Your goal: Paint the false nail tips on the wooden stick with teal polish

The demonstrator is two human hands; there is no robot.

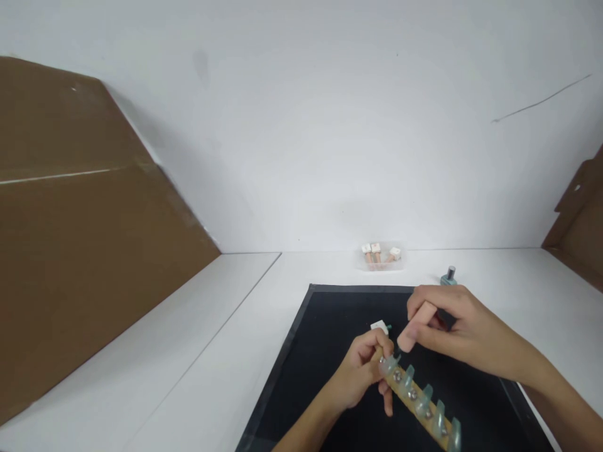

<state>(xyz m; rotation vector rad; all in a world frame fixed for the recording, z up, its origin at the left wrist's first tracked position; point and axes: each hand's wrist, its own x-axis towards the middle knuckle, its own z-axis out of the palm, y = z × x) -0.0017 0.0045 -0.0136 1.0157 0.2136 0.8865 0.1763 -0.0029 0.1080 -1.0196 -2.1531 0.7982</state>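
My left hand [360, 370] is closed around the upper end of a tan strip [431, 425]. Several translucent pale-green nail tips [424, 398] stand along the strip, with shiny round metal pieces between them. My right hand [452, 323] pinches a small pinkish block [417, 326] between thumb and fingers. The block is tilted, its lower end just above the strip's upper end; no contact is visible. Just beyond my left fingers is a small white block-like piece [378, 326] with a green tip, partly hidden by the hand.
Under my hands lies a black mat [294, 376] on the white table [198, 383]. A clear tray [360, 265] with several white-topped pinkish pieces stands at the back. A bluish piece with a metal post [449, 276] is behind my right hand. Brown cardboard [85, 220] stands at the left.
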